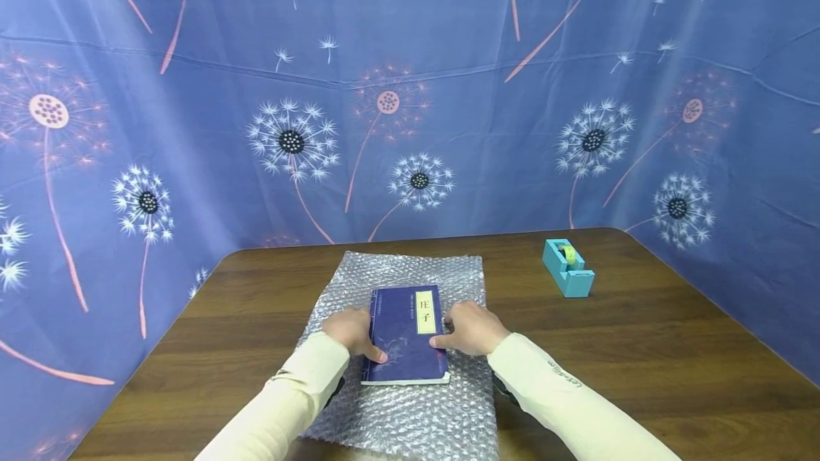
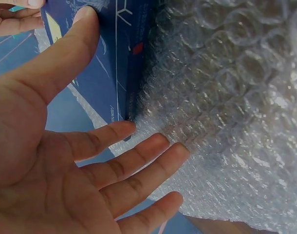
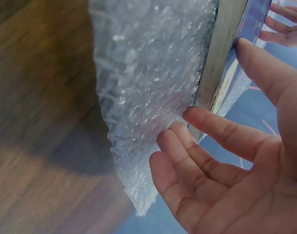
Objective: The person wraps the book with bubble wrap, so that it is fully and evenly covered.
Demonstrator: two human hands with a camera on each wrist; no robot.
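A dark blue paperback book (image 1: 398, 336) with a pale yellow title label lies flat on a sheet of bubble wrap (image 1: 423, 418). My left hand (image 1: 351, 331) is at its left side, thumb resting on the cover. In the left wrist view the fingers (image 2: 139, 180) spread loosely beside the spine, just over the wrap. On the opposite side, my right hand (image 1: 475, 329) lays its thumb on the cover near the right edge. The right wrist view shows its index fingertip against the page edges (image 3: 219, 58), the other fingers extended near the wrap.
A turquoise tape dispenser (image 1: 567, 269) with a yellow-green roll stands at the back right of the brown wooden table (image 1: 640, 361). Behind the table hangs a blue cloth (image 1: 500, 141) with dandelion prints.
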